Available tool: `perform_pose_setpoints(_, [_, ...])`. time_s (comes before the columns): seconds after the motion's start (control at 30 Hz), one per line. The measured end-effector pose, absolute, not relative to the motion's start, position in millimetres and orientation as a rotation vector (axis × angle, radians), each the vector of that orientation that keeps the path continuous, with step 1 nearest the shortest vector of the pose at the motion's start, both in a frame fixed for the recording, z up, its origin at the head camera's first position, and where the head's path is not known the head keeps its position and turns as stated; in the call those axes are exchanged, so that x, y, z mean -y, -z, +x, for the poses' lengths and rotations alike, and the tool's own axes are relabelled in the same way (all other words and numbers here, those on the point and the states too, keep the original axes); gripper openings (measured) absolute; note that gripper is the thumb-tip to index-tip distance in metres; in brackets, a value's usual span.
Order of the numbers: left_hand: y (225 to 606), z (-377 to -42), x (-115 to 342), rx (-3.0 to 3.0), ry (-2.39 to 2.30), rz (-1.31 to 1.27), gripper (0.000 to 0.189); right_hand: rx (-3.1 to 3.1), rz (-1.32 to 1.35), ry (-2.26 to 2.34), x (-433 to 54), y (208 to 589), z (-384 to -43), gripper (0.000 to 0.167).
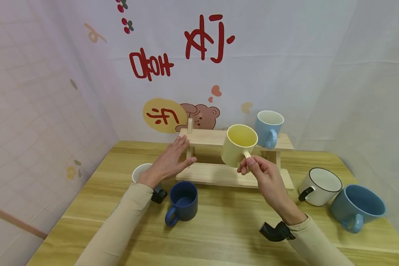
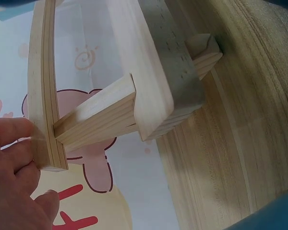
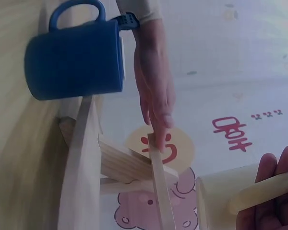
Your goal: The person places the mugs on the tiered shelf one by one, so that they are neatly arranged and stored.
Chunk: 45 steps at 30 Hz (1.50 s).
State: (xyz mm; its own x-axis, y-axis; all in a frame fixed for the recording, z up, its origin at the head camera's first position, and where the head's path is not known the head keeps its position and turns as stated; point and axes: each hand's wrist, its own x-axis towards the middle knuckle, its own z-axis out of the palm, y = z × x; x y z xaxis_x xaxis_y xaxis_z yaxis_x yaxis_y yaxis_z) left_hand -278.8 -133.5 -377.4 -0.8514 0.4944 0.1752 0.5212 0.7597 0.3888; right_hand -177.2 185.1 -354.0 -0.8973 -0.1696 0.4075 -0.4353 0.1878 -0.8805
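A pale yellow mug is held up by its handle in my right hand, tilted a little, in front of the two-tier wooden stand. Thumb and fingers pinch the handle, also seen in the right wrist view along with the mug's side. At the left end of the stand's upper board, my left hand rests its outstretched fingers. The left wrist view has these fingers against the board's end. A light blue mug stands on the upper board's right part, just behind the yellow one.
On the wooden table, a dark blue mug stands before the stand's left end. My left forearm partly hides a white-rimmed mug. At right are a white mug with black rim and a wide blue-grey mug. A printed cloth hangs behind.
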Motion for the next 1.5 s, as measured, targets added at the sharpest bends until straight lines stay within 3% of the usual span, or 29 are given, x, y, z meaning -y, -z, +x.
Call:
perform_pose_setpoints(0.83, [378.0,-280.7,131.6,2.876,0.665,-0.833,0.087,2.140,0.421,-1.817,-182.0,350.4,-261.6,0.047])
perform_pose_setpoints(1.5, [379.7,-281.4,130.4,2.905,0.692,-0.824,0.085,2.234,0.322,-1.751,-178.7,355.2,-275.0,0.045])
